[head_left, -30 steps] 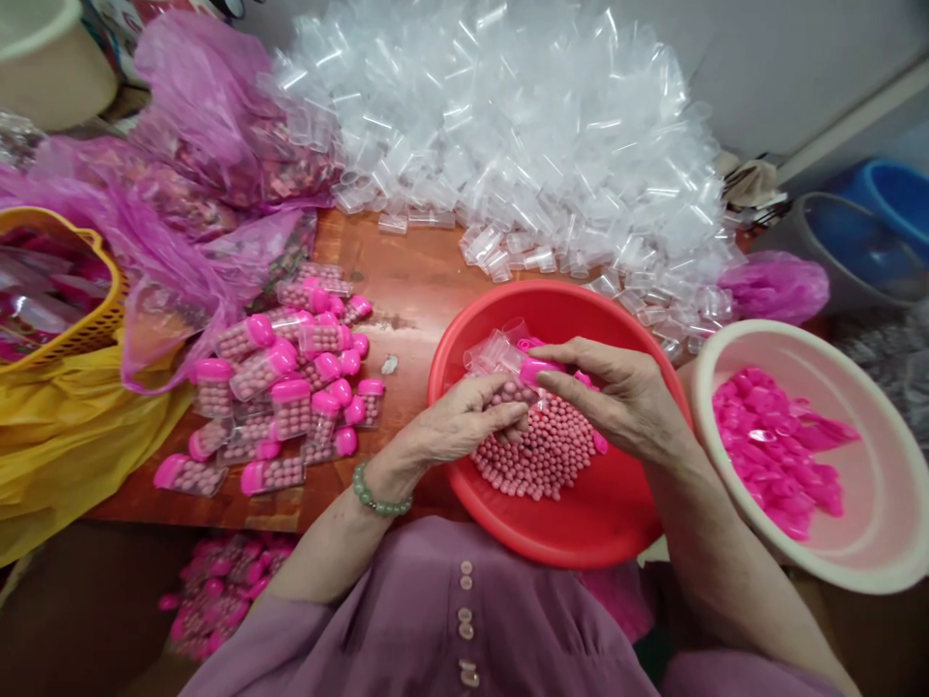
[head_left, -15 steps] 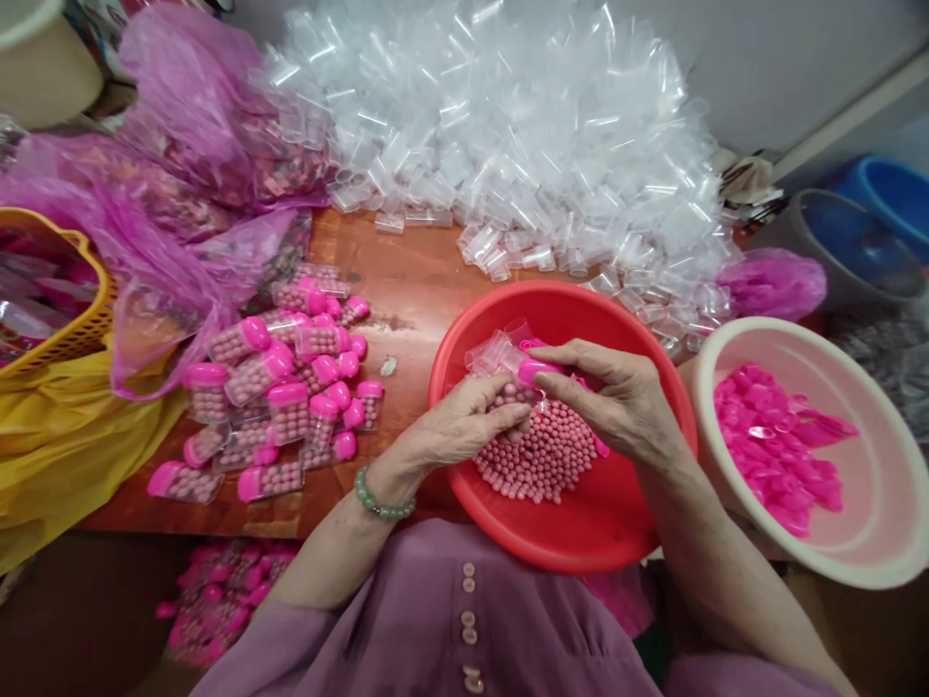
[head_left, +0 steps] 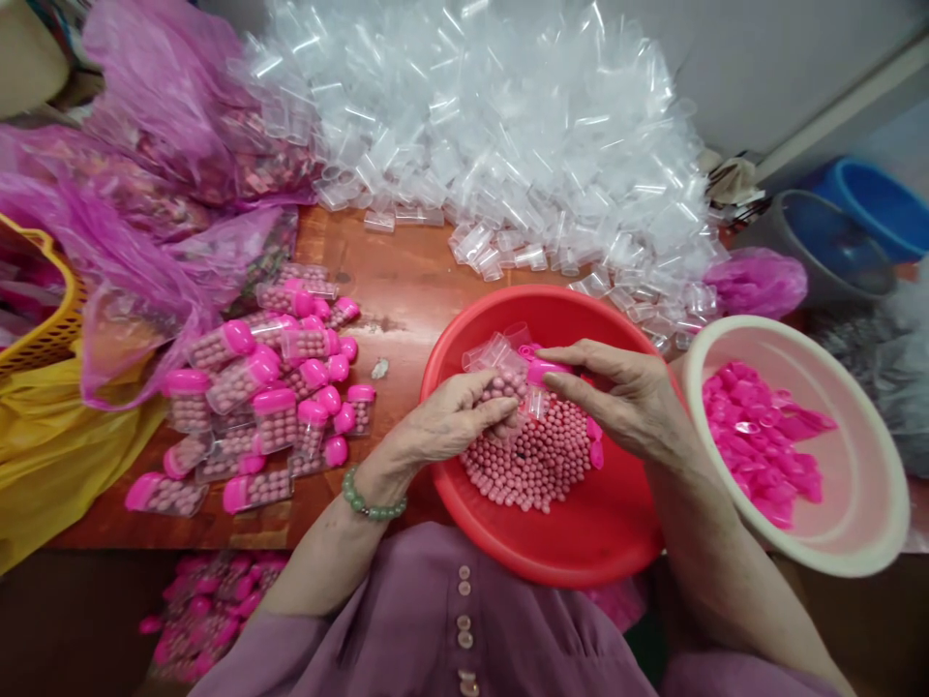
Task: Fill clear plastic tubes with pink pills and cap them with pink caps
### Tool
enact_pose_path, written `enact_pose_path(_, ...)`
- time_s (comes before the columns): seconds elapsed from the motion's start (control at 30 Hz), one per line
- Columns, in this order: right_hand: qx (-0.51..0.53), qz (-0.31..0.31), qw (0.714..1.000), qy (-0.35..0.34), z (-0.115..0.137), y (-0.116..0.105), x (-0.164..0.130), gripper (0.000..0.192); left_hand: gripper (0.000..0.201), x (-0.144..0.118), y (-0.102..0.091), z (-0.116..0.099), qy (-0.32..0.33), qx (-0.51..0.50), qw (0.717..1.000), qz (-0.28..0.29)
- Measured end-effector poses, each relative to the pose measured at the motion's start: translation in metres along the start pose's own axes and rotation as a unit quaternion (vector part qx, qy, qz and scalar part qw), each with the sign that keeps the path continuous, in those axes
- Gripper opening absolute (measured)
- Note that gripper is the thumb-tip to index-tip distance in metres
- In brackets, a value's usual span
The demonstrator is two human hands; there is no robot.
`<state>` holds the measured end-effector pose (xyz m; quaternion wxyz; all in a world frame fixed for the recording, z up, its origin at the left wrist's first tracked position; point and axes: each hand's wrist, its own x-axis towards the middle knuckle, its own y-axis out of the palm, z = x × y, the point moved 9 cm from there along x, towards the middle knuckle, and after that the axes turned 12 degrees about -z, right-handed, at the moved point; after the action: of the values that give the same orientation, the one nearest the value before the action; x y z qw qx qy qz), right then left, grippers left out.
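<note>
Over the red basin (head_left: 573,561), my left hand (head_left: 454,416) is closed around a clear plastic bottle (head_left: 506,385) with pink beads inside. Thumb and fingers of my right hand (head_left: 616,392) pinch a bright pink cap (head_left: 544,371), with a clear piece showing just below it. Cap and bottle are close together; whether they touch I cannot tell. Loose pink beads (head_left: 529,474) lie in the basin under both hands. Several empty clear bottles (head_left: 494,350) rest at its far side, partly behind my left hand.
Capped bead-filled bottles (head_left: 276,416) lie left on the wooden table (head_left: 392,261). A large heap of clear bottles (head_left: 494,126) covers the back. At right stands a white tub (head_left: 863,484) with pink caps (head_left: 762,436). Purple bags (head_left: 166,87) and a yellow basket (head_left: 69,324) flank the left.
The pink cap has come slightly away from the bottle, and a clear piece beneath it shows more. More of the bead-filled bottle is visible. The camera view has shifted slightly.
</note>
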<state>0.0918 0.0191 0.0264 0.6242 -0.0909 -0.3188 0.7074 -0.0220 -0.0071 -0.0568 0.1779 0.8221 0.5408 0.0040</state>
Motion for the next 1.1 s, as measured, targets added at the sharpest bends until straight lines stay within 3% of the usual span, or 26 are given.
enact_pose_path(0.4, 0.049, -0.024, 0.998, 0.017, -0.001, 0.009, 0.003, 0.019, 0.028, 0.002, 0.006, -0.001, 0.003, 0.015, 1.0, 0.024)
enact_pose_path(0.6, 0.017, 0.036, 0.999, -0.007, 0.004, 0.013, 0.002, 0.018, 0.036, 0.002, 0.003, 0.0, -0.013, 0.007, 1.0, 0.023)
enact_pose_path(0.97, -0.046, 0.07, 0.996, -0.027, 0.004, -0.009, -0.005, 0.017, 0.031, 0.002, 0.0, -0.002, -0.01, -0.005, 1.0, 0.004)
enact_pose_path(1.1, -0.044, 0.03, 0.998, -0.014, -0.001, -0.015, -0.004, 0.02, 0.032, 0.003, 0.003, -0.004, -0.022, -0.036, 0.999, 0.012)
